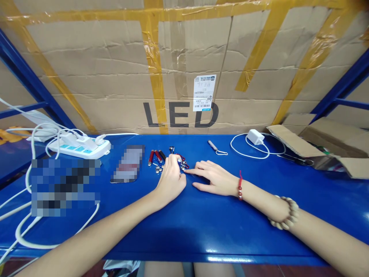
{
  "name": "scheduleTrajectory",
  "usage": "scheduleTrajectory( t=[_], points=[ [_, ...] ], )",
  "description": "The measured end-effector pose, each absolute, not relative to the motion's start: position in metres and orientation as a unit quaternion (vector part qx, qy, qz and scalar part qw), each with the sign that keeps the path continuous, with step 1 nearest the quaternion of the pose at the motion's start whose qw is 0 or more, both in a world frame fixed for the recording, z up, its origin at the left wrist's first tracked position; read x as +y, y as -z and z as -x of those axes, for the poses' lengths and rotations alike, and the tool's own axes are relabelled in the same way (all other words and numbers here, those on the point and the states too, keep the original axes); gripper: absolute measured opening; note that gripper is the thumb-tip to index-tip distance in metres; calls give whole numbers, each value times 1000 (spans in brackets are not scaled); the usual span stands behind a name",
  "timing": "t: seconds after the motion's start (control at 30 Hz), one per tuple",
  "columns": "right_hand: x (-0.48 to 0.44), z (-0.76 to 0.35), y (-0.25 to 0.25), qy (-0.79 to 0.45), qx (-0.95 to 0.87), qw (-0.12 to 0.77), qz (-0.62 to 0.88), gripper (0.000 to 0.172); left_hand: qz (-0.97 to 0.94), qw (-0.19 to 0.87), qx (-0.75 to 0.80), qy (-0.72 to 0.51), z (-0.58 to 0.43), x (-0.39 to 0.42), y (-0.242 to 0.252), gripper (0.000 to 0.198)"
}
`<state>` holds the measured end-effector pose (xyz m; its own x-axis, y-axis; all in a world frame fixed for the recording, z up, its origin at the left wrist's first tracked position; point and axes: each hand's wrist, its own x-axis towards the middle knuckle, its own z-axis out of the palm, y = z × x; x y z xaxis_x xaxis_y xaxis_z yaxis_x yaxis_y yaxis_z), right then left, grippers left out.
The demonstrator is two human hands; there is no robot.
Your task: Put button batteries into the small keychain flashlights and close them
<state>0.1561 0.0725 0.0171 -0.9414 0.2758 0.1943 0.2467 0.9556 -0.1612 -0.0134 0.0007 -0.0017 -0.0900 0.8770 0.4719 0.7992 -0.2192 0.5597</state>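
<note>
My left hand [170, 176] is closed in the middle of the blue table, its fingertips hidden from me; whether something is in them I cannot make out. Just right of it, my right hand [215, 179] lies with fingers stretched, its index fingertip at a small silvery round piece [182, 168]. Left of the left hand lie red metal tubes [157, 156], a black tube [162, 156] and several small silvery round pieces [157, 169] like button cells. Beyond the hand is a small black and silver piece [172, 149]. A silver tube with a wrist loop [212, 145] lies apart, farther right.
A blurred phone-like slab [128, 163] and a white power strip [83, 148] with looping cables are on the left. At back right are a white charger [255, 137] with its cable, dark scissors [296, 159] and an open cardboard box [340, 134]. A large carton [115, 77] stands behind.
</note>
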Motion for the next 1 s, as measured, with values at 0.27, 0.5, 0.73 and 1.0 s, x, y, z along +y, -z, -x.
scheduleTrajectory(
  t=[0.27,0.5,0.73,1.0],
  points=[
    [74,-155,-15,-66,-983,108,132,44,-690,80,585,-419,13,1,2,43],
    [74,-156,-15,-83,-980,120,135,41,-724,86,532,-430,17,6,9,43],
    [73,-155,-15,-104,-975,133,141,39,-723,95,520,-446,19,9,11,38],
    [74,-155,-16,-77,-981,117,138,41,-689,166,543,-450,12,1,-2,42]
  ],
)
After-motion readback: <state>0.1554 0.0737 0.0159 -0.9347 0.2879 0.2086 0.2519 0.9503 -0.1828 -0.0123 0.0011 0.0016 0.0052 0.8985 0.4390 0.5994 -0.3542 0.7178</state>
